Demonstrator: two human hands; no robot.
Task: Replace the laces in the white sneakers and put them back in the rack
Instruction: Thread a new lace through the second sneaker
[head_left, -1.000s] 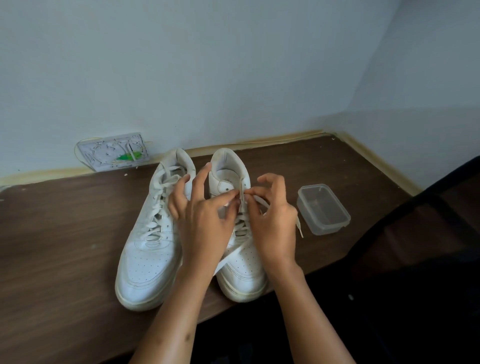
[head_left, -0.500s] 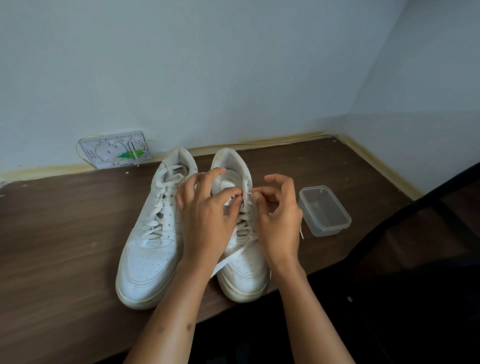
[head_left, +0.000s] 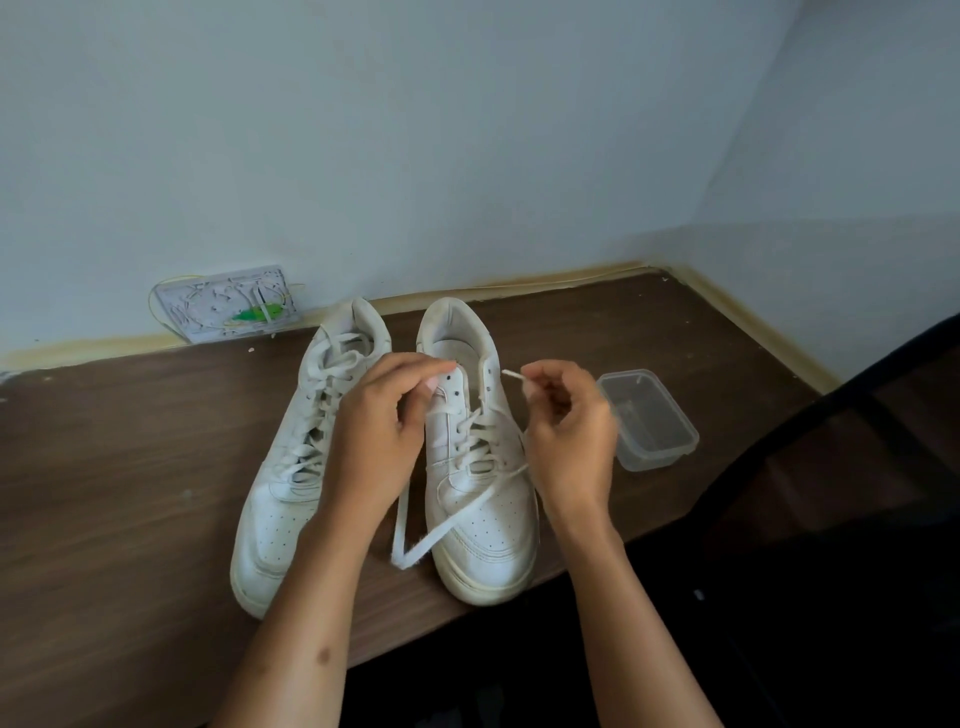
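Note:
Two white sneakers stand side by side on the brown table, toes toward me. The left sneaker is fully laced. The right sneaker is laced partway up; its white lace loops loose across the toe and onto the table. My left hand pinches the tongue and upper eyelet flap of the right sneaker. My right hand holds the lace's tip between thumb and forefinger, just right of the top eyelets, with the tip pointing up and left.
A clear plastic container sits on the table right of the sneakers. A grey plate with wires and a green piece leans against the wall behind. The table's front edge runs just under the toes. A dark chair stands at right.
My right hand has drawn away to the right from the eyelets with the lace tip, now free of the shoe. My left hand has stayed on the tongue.

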